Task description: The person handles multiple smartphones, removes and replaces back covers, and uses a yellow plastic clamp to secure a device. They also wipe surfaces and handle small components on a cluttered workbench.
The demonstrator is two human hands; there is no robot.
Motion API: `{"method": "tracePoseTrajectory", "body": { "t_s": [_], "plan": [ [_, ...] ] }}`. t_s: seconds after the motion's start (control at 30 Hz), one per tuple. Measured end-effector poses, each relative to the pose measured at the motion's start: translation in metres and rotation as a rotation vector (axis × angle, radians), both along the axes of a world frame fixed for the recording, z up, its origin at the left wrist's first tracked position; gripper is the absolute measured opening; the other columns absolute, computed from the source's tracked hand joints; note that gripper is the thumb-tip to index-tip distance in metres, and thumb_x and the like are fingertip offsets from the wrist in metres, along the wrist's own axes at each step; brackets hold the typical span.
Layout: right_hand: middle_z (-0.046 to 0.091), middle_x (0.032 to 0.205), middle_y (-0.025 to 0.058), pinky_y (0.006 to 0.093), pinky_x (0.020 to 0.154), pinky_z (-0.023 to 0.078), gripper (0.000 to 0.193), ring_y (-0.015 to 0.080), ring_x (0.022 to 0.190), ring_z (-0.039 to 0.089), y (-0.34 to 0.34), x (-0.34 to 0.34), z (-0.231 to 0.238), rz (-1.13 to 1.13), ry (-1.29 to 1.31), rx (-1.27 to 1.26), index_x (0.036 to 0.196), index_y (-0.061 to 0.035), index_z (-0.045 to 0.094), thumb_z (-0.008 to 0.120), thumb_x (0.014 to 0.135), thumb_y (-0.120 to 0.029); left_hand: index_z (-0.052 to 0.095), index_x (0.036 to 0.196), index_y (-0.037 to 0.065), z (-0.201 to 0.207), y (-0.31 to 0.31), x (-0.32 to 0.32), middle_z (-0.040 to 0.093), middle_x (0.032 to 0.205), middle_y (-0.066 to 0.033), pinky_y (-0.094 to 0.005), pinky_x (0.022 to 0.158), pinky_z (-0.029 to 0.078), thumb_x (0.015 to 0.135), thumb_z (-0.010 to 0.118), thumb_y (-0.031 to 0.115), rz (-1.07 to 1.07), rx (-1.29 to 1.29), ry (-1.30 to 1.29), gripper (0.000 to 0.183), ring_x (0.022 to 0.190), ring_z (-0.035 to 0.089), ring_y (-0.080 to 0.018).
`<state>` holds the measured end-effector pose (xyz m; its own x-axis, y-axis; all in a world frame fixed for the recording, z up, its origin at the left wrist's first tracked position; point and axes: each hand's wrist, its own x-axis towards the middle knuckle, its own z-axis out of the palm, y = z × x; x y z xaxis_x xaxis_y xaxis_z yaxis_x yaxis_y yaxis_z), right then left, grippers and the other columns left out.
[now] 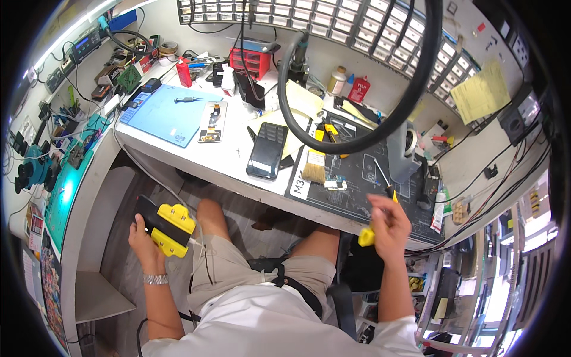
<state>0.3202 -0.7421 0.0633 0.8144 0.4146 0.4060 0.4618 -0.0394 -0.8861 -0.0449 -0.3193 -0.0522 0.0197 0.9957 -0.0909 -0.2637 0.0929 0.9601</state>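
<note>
My left hand [144, 245] is wrapped round the edge of a flat black phone-shaped device [146, 209], held over my lap beside the desk edge. Two yellow clamps [178, 218] grip that device on its right part. On the other side, my right hand [391, 229] is raised over the front edge of the desk, its fingers closed on a yellow clamp [367, 237]. A screwdriver [382, 172] lies just beyond the right hand. On the white desktop a dark phone [267, 150] lies flat, with a wide bristle brush [313, 166] to its right.
A blue work mat [172, 119] and a phone part [212, 122] lie on the left of the desk. The black mat [363, 196] bears a small circuit board [335, 185]. A thick black ring on an arm [432, 71] hangs overhead. Parts drawers [321, 18] line the back wall.
</note>
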Motion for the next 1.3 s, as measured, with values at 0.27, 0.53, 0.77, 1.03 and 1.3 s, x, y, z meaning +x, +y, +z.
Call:
{"method": "tracePoseTrajectory", "body": {
  "t_s": [0.27, 0.53, 0.77, 1.03, 1.3],
  "plan": [
    [0.079, 0.097, 0.0148, 0.0373, 0.077, 0.059, 0.025, 0.0233, 0.079, 0.074, 0.199, 0.106, 0.031, 0.232, -0.354, -0.507, 0.111, 0.0034, 0.077, 0.079, 0.092, -0.013, 0.064, 0.122, 0.000, -0.024, 0.007, -0.049, 0.070, 0.111, -0.0076, -0.0348, 0.090, 0.056, 0.108, 0.061, 0.010, 0.022, -0.108, -0.167, 0.017, 0.100, 0.070, -0.0178],
    [0.079, 0.112, 0.0254, 0.0390, 0.092, 0.059, 0.045, 0.0319, 0.108, 0.076, 0.287, 0.152, 0.009, 0.231, -0.009, -1.031, 0.118, 0.0047, 0.079, 0.078, 0.081, -0.020, 0.060, 0.136, -0.002, -0.012, -0.004, -0.060, 0.073, 0.122, -0.0109, -0.0330, 0.092, 0.059, 0.112, 0.063, 0.013, 0.019, -0.107, -0.165, 0.028, 0.106, 0.073, -0.0188],
    [0.079, 0.097, 0.0266, 0.0459, 0.085, 0.060, 0.036, 0.0398, 0.093, 0.078, 0.311, 0.201, 0.000, -0.128, -0.170, -0.982, 0.096, 0.0064, 0.080, 0.082, 0.076, -0.024, 0.068, 0.123, -0.002, -0.017, 0.001, -0.057, 0.077, 0.113, -0.0089, -0.0301, 0.087, 0.059, 0.111, 0.065, 0.014, -0.049, -0.128, -0.155, 0.019, 0.096, 0.075, -0.0159],
    [0.076, 0.103, 0.0272, 0.0481, 0.091, 0.061, 0.038, 0.0415, 0.101, 0.077, 0.325, 0.252, -0.040, -0.104, -0.463, -1.085, 0.104, 0.0017, 0.082, 0.083, 0.080, -0.028, 0.070, 0.114, 0.001, -0.001, -0.006, -0.031, 0.077, 0.106, -0.0060, -0.0276, 0.082, 0.059, 0.110, 0.066, 0.014, -0.116, -0.152, -0.190, 0.014, 0.089, 0.074, -0.0128],
    [0.074, 0.118, 0.0295, 0.0474, 0.098, 0.058, 0.062, 0.0425, 0.114, 0.074, 0.307, 0.247, -0.025, 0.005, -0.534, -1.005, 0.128, 0.0003, 0.067, 0.088, 0.079, -0.031, 0.068, 0.103, 0.005, 0.009, -0.008, -0.027, 0.071, 0.097, 0.0014, -0.0237, 0.078, 0.054, 0.109, 0.068, 0.014, -0.100, -0.196, -0.203, 0.011, 0.086, 0.067, -0.0062]
  ]
}}
